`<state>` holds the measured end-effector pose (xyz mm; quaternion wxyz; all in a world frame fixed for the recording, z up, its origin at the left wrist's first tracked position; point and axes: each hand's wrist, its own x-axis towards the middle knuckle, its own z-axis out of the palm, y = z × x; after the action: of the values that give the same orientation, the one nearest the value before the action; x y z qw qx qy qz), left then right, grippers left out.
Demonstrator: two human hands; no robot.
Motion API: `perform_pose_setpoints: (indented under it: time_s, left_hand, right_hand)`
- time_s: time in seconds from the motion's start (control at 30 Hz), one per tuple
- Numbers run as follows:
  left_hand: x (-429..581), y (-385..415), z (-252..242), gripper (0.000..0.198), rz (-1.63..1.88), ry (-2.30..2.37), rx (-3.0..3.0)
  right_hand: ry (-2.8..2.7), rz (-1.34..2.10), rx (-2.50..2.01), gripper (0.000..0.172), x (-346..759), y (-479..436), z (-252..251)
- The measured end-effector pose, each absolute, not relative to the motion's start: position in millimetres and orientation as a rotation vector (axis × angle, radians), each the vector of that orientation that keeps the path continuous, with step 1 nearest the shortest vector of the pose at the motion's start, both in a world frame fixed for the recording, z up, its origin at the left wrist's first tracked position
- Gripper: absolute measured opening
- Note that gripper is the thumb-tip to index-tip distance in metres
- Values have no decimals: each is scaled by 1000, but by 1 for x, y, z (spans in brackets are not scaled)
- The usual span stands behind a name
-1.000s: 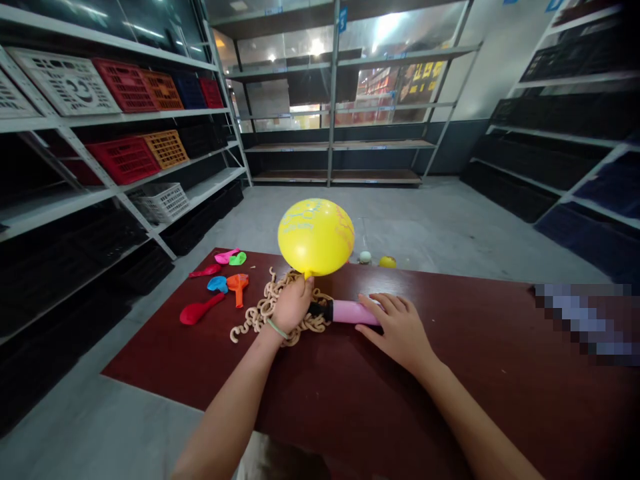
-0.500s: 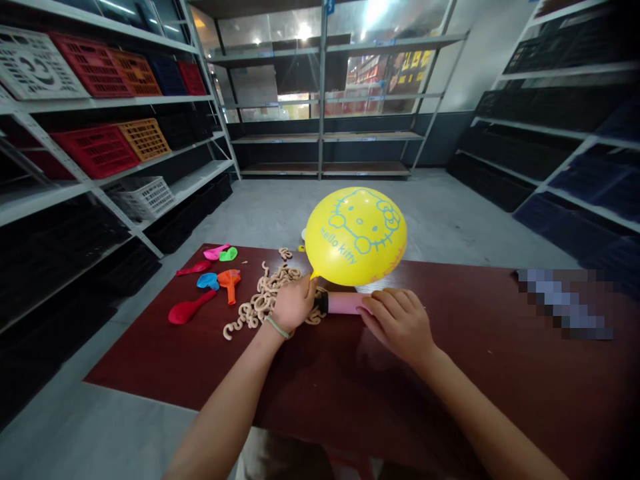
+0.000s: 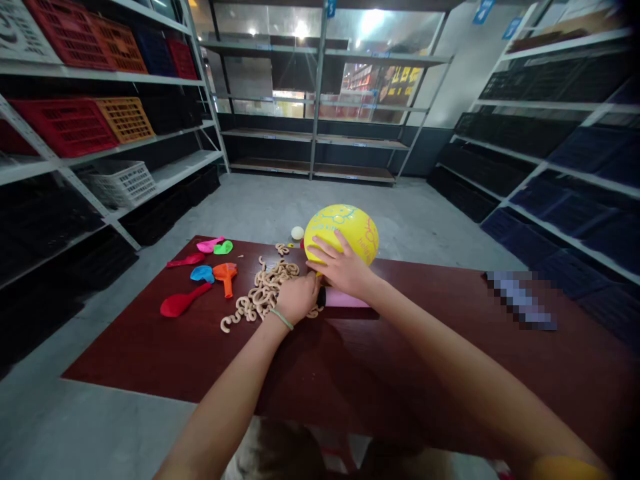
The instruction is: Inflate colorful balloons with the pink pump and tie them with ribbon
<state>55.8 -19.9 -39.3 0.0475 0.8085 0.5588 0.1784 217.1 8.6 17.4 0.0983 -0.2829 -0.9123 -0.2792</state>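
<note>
An inflated yellow balloon [image 3: 345, 223] printed with a cartoon cat face stands over the far part of the table. My left hand [image 3: 299, 295], with a green band at the wrist, is closed around its neck. Fingers spread, my right hand [image 3: 347, 267] rests against the balloon's near side close to the neck. Beneath that hand lies a pink tube [image 3: 345, 298] with a black end; my right arm covers part of it. A heap of tan curled pieces [image 3: 265, 287] lies to the left of and behind my left hand.
Uninflated balloons lie at the table's left: a red one [image 3: 183, 301], a blue one [image 3: 202, 273], an orange one [image 3: 226, 275] and a green one [image 3: 223, 247]. A blurred-out item [image 3: 523, 300] is at the right. Shelves with crates [image 3: 65, 127] stand around the table [image 3: 150, 363].
My right hand has let go of the pink tube and moved up and left onto the balloon. The balloon has tilted and turned. My left hand keeps its hold; the view has shifted slightly.
</note>
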Motion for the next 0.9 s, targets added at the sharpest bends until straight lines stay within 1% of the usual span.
perform_pose_setpoints:
  time_s: [0.07,0.17,0.23,0.33,0.4,0.47,0.57,0.67,0.77,0.9]
  left_hand:
    - [56,-20,-37,43,471,1709,2484]
    - [54,-20,-35,45,453,1715,2454]
    - [52,-20,-34,44,523,1689,2412]
    - [49,-17,-34,42,774,1576,2263]
    - [48,-15,-35,43,951,1448,2060]
    - [49,-13,-35,43,1045,1277,1816]
    - [50,-12,-32,36,1069,1056,1493]
    - [49,-13,-25,30,1078,987,1283]
    - [45,-14,-19,27,1104,957,1212]
    - [39,-9,-17,25,1169,970,1240]
  right_hand:
    - [-2686,-858,-824,32,220,16,11]
    - [-2680,-909,-794,30,224,20,9]
    - [-2673,-924,-781,30,228,22,11]
    - [-2666,-934,-793,33,236,23,17]
    - [-2663,-951,-808,34,241,23,23]
    - [-2656,-967,-820,35,246,22,29]
    - [-2661,-934,-815,38,251,17,41]
    - [-2677,-812,-784,41,252,11,51]
    - [-2663,-716,-774,44,249,6,55]
    - [-2654,-722,-762,50,240,1,56]
